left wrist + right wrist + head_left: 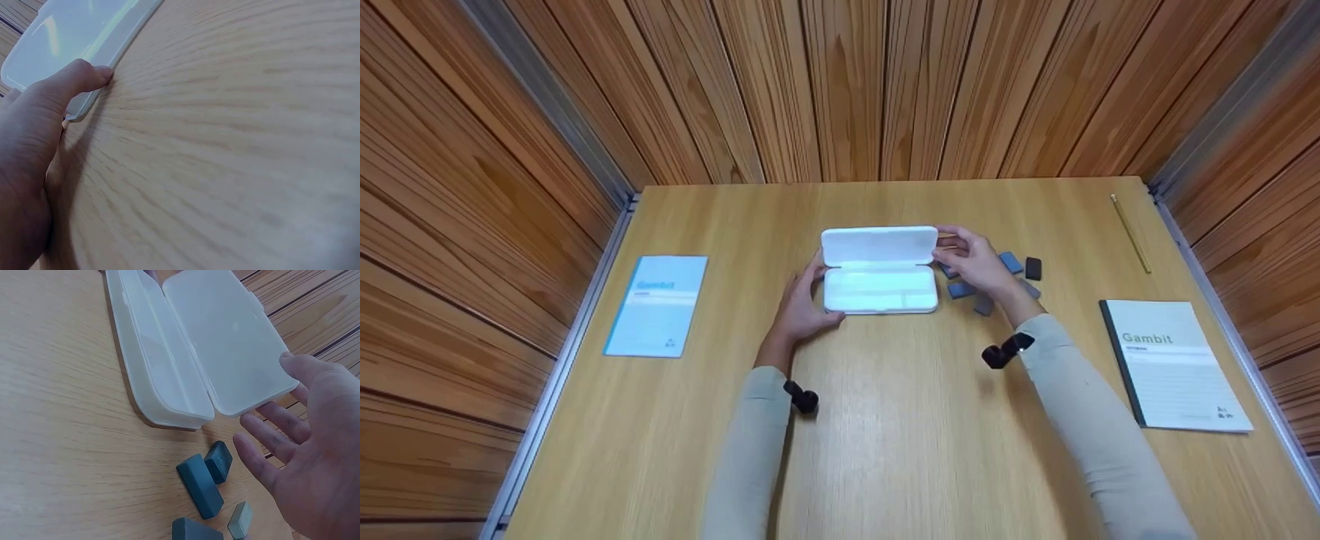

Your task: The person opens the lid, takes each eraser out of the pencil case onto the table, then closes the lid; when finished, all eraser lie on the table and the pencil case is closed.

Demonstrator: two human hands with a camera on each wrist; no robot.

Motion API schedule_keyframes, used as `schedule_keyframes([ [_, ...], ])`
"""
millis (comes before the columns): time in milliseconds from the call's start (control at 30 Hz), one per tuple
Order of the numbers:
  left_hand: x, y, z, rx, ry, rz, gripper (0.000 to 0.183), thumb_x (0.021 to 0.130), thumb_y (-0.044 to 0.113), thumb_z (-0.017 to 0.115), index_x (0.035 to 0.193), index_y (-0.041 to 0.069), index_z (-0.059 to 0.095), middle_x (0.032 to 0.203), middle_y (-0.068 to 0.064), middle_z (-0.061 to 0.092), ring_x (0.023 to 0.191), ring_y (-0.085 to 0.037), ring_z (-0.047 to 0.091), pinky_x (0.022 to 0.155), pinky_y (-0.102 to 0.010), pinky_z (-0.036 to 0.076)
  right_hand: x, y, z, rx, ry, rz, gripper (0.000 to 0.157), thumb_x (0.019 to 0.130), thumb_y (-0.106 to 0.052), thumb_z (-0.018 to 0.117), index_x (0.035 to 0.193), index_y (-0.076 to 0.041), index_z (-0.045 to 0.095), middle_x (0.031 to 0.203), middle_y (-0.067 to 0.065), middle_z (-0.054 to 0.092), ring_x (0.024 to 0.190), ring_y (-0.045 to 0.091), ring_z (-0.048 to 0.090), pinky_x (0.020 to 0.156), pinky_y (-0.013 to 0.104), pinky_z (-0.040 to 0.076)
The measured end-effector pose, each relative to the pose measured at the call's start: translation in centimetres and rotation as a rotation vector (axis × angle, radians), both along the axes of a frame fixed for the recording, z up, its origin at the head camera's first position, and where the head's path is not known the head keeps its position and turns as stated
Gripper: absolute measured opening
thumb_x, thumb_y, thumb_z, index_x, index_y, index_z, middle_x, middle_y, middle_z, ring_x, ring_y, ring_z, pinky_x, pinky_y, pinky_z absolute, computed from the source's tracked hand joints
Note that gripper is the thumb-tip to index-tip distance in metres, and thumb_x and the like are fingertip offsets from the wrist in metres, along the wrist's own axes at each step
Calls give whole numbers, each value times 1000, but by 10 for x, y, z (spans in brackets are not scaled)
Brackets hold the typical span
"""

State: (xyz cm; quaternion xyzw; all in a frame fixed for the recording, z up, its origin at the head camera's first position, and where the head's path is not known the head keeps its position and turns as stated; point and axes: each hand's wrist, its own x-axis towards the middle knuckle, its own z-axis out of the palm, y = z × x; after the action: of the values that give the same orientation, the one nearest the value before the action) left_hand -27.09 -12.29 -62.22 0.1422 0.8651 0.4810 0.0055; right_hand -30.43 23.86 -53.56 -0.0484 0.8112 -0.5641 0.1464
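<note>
A white pencil case (pixel 880 291) stands on the table with its lid (pixel 880 246) raised at the back. My left hand (pixel 802 307) holds the case's left side, thumb at the front corner; in the left wrist view that thumb (pixel 93 77) lies against the front edge, other fingers mostly hidden. The lid's right end is between thumb and fingers of my right hand (pixel 975 262). In the right wrist view the case's inside (pixel 163 354) shows no contents. Several small blocks like erasers, among them a blue one (pixel 1010 262) and a black one (pixel 1033 268), lie under and beside my right hand.
On the left lies a light blue Gambit notebook (pixel 656 319). Another Gambit notebook (pixel 1177 375), with a dark spine, is at the right. Behind it, a gold-coloured pencil (pixel 1131 234) lies near the right edge. Wood-panelled walls (pixel 847 90) border the table.
</note>
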Motion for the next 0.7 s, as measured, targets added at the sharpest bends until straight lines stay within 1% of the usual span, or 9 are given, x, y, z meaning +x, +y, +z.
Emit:
schedule_keyframes([
  [200, 0, 0, 1, 0, -12, 2, 128, 83, 22, 99, 182, 16, 18, 165, -12, 64, 163, -33, 50, 143, -64, 13, 4, 4, -2, 3, 25, 22, 60, 115, -27, 65, 169, -8, 47, 163, 20, 61, 131, 18, 67, 100, 31, 63],
  [267, 0, 0, 1, -3, -15, 6, 129, 83, 23, 99, 182, 17, 18, 165, -11, 64, 162, -33, 50, 143, -63, 16, 6, 5, -3, -3, 24, 26, 59, 115, -28, 66, 168, -9, 48, 164, 19, 60, 134, 21, 67, 100, 31, 63],
  [300, 0, 0, 1, -3, -16, 7, 129, 83, 23, 99, 182, 17, 18, 165, -11, 64, 162, -33, 50, 143, -63, 16, 7, 5, -4, -6, 23, 26, 59, 115, -28, 67, 167, -9, 49, 164, 19, 61, 135, 21, 67, 99, 31, 64],
  [400, 0, -1, 1, -6, -24, 13, 129, 83, 24, 99, 182, 18, 18, 166, -11, 64, 161, -32, 50, 142, -63, 18, 9, 6, -5, -1, 25, 29, 56, 114, -28, 68, 164, -9, 52, 162, 18, 61, 135, 20, 68, 101, 31, 63],
  [500, 1, -1, 0, -7, -30, 14, 127, 83, 24, 99, 182, 15, 19, 167, -12, 63, 162, -32, 50, 143, -63, 16, 13, 6, -6, 14, 26, 32, 52, 114, -30, 69, 160, -9, 56, 158, 17, 63, 129, 15, 69, 102, 30, 62],
  [567, 1, 0, 1, -10, -32, 12, 125, 84, 23, 98, 181, 12, 21, 167, -13, 62, 161, -33, 50, 143, -63, 16, 16, 7, -7, 19, 31, 40, 51, 113, -32, 70, 157, -8, 59, 155, 17, 64, 127, 13, 68, 103, 30, 61],
  [633, 1, 0, 1, -14, -28, 9, 122, 84, 22, 98, 180, 9, 23, 167, -15, 61, 162, -34, 49, 144, -63, 14, 19, 6, -9, 14, 36, 48, 49, 113, -32, 70, 155, -8, 62, 154, 16, 65, 127, 13, 67, 103, 30, 61],
  [700, 1, 0, 2, -16, -31, 9, 120, 84, 22, 98, 179, 8, 25, 167, -16, 62, 163, -35, 49, 145, -63, 12, 21, 6, -11, 5, 39, 62, 47, 113, -31, 70, 154, -8, 63, 154, 16, 65, 131, 16, 66, 103, 28, 60],
])
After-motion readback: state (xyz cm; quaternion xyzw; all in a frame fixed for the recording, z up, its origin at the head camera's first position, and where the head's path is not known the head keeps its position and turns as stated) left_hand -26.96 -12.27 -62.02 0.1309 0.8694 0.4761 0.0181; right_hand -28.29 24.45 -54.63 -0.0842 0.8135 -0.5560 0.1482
